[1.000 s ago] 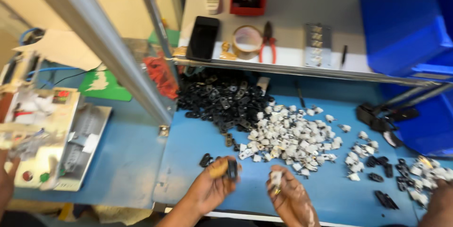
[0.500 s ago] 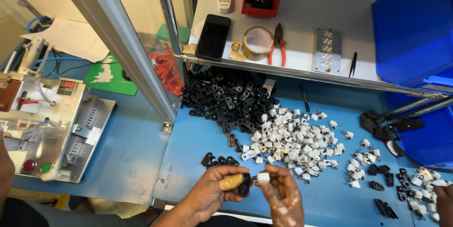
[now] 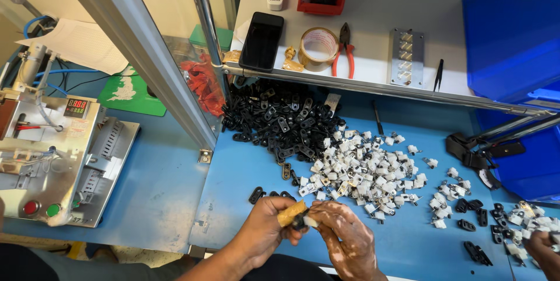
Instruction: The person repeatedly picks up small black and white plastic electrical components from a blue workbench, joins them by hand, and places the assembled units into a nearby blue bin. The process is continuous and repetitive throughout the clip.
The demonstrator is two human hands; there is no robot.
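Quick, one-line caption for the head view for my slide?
Left hand and right hand join a small black and white part over a blue table, beside black clips and white clips.

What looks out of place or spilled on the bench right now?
Nothing looks damaged. Black clips and white clips lie in loose heaps on the blue table, mixing where they meet, with strays right.

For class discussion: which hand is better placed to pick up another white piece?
Probably the right hand: it sits nearer the white pieces, while the left hand grips a tan tool.
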